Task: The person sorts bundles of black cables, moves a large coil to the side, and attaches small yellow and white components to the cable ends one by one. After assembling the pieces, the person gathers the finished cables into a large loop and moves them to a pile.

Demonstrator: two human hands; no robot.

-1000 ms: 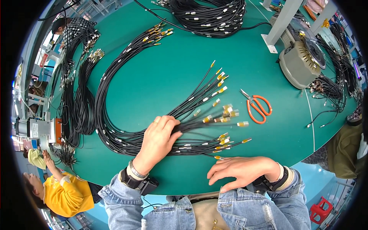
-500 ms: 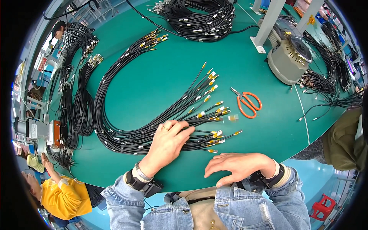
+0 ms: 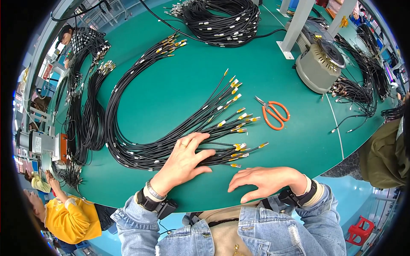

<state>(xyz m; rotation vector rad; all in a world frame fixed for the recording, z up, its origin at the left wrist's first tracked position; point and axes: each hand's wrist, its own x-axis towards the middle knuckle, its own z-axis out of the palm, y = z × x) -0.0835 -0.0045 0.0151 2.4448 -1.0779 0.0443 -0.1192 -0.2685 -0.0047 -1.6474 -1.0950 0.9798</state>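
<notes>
My left hand (image 3: 181, 162) lies spread over a curved bundle of black cables (image 3: 112, 115), close to their yellow-and-white ends (image 3: 239, 147). My right hand (image 3: 269, 180), loosely bent, is at the green surface's (image 3: 149, 106) near edge. Orange-handled scissors (image 3: 267, 106) lie beside the cable ends.

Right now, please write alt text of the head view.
A bare left hand lies over a curved bundle of thin black cables on a green tabletop. The bare right hand and orange-handled metal scissors are further right.
</notes>
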